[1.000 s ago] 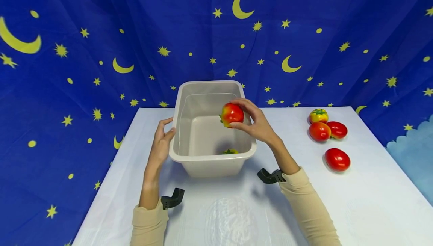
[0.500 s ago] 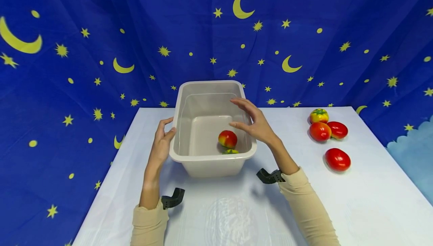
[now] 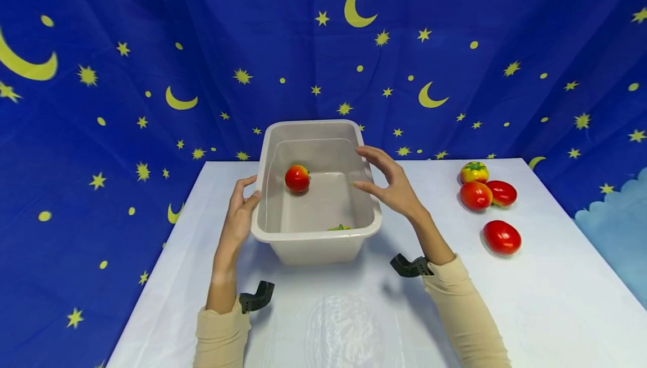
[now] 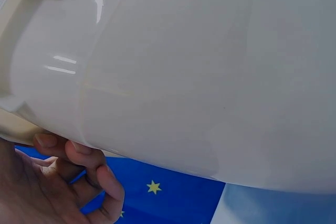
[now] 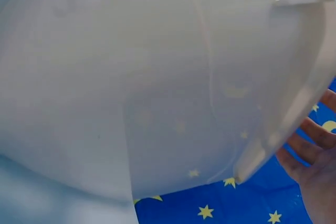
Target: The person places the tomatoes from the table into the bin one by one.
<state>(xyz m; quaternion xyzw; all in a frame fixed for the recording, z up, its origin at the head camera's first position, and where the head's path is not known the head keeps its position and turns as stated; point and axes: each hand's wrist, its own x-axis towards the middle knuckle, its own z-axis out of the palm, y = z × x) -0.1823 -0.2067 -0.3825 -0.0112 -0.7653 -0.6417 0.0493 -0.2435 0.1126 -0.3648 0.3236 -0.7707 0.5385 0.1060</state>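
Note:
A light grey plastic tub stands on the table, its outer wall filling most of the left wrist view. At its left rim is my left hand, thumb against the edge and curled fingers touching the outside. One red tomato with some yellow lies inside, toward the back left. Only the green-and-yellow top of another tomato shows above the front wall. Over the right rim, my right hand holds nothing; its fingers and thumb are spread apart.
To the right, a yellow-and-red tomato and two red tomatoes touch in a cluster. Nearer the front lies a single red tomato. A blue curtain with stars and moons hangs behind the white table.
My right hand released its tomato, which dropped into the tub and rolled from the front right to the back left. That hand then shifted slightly right. My left hand stayed at the rim.

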